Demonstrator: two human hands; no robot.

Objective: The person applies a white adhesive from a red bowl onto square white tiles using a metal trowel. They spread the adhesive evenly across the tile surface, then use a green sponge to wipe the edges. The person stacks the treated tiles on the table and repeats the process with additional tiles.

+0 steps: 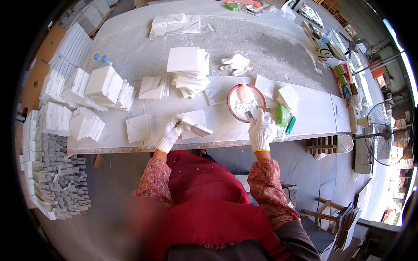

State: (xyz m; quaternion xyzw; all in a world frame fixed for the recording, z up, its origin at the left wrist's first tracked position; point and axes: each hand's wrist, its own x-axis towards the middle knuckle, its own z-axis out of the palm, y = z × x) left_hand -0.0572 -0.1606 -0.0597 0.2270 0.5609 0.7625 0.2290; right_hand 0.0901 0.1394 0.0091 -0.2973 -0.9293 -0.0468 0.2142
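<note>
My left hand [169, 134], in a white knit glove, grips a white marble tile [199, 128] by its near side, tilted above the table edge. Under it lies another pale tile [194, 117]. My gloved right hand [262, 129] is closed around a small scraper [249, 115], its blade at the near rim of a red-rimmed bowl [229, 103]. White paste [242, 107] fills much of the bowl, and a pale tool or lump rests at its far side. Just right of this hand stand a green box [282, 115] and a green stick-like object [291, 125].
Stacked white tiles [185, 59] stand beyond my left hand, with more stacks [104, 86] at the left. A pair of white gloves [237, 64] lies behind the bowl. Black fans [383, 134] and a wooden stool [324, 211] are at the right. The stone table [305, 104] ends near my waist.
</note>
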